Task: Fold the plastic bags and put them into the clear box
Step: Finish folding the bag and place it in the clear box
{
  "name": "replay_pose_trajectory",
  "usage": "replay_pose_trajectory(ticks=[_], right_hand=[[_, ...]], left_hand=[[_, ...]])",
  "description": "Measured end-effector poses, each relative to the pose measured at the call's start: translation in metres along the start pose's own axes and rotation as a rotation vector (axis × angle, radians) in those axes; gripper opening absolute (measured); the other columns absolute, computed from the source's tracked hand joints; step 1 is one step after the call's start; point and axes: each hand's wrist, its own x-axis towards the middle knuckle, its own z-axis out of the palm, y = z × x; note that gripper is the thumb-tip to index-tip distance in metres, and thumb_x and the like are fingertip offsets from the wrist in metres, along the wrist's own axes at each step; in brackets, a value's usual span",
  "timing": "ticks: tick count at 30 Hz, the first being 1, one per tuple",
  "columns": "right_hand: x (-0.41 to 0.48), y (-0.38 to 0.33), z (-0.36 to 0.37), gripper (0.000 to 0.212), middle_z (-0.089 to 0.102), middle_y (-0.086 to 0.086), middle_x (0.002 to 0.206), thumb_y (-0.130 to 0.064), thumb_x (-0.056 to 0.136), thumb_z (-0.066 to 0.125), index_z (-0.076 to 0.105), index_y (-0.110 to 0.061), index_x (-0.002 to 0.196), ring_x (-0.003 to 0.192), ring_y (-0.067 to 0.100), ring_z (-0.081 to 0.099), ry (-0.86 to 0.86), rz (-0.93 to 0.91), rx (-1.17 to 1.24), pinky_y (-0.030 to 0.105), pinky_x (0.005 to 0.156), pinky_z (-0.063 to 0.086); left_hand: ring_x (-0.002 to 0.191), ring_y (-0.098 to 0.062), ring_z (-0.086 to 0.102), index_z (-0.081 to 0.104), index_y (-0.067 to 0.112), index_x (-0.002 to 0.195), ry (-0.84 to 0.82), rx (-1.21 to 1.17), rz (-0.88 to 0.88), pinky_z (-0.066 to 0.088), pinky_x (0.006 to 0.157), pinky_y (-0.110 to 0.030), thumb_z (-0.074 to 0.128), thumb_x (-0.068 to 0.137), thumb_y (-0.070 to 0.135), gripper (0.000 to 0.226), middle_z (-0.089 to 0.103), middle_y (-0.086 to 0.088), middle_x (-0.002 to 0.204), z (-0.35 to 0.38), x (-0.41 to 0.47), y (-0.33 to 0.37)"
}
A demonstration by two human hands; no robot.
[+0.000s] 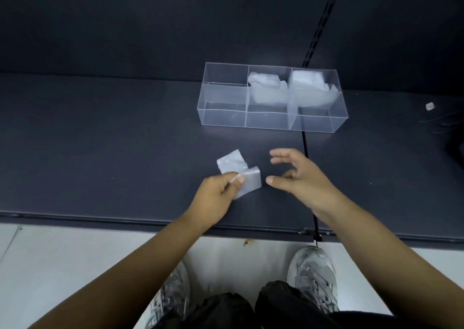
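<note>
Leftmost, the left hand (221, 190) pinches a small folded plastic bag (239, 175) between thumb and forefinger, the other fingers curled under; the bag lies low over the dark worktop (113, 140), near its front edge and well apart from the clear box (271, 124) behind it. Whether the bag rests on the surface or is lifted just off it cannot be told. It looks partly folded: one flap points away and to the left, a second flap sticks out toward the right, so the piece reads as two offset squares, its long axis running from near-right to far-left. Just beside it, to the right, the right hand (301, 175) hovers open and empty, fingers spread and thumb reaching toward the bag without touching it. My reading is that the folding step is in hand and close to finished; the next move would call for the right hand to take the loose flap, lay it over squarely and press the crease, then carry the bundle back to the box. Farther right and back, the box shows three columns of compartments: the left ones appear empty, while the middle and right rear ones hold folded bags (305, 80), so an empty compartment seems the likely place.
</note>
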Motion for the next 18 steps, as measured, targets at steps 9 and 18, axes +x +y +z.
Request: replay_pose_trajectory(ticks=[9, 18], right_hand=[[0.049, 0.014, 0.041, 0.012, 0.070, -0.001, 0.073, -0.010, 0.081, 0.072, 0.066, -0.018, 0.086, 0.051, 0.000, 0.055, 0.026, -0.088, -0.148, 0.022, 0.059, 0.047], [0.060, 0.005, 0.056, 0.021, 0.061, -0.011, 0.065, -0.016, 0.078, 0.073, 0.060, -0.024, 0.064, 0.069, 0.014, 0.062, 0.161, -0.042, -0.361, 0.031, 0.066, 0.052]], left_hand=[[0.072, -0.013, 0.071, 0.062, 0.012, 0.106, 0.054, -0.507, -0.477, 0.055, 0.055, -0.023, 0.043, 0.102, 0.027, 0.024, 0.069, -0.008, 0.096, -0.011, 0.030, 0.005], [0.077, -0.020, 0.060, 0.065, 0.011, 0.099, 0.559, 0.249, -0.043, 0.051, 0.072, -0.034, 0.055, 0.093, 0.014, 0.012, 0.060, -0.004, 0.094, -0.010, 0.028, 0.001]])
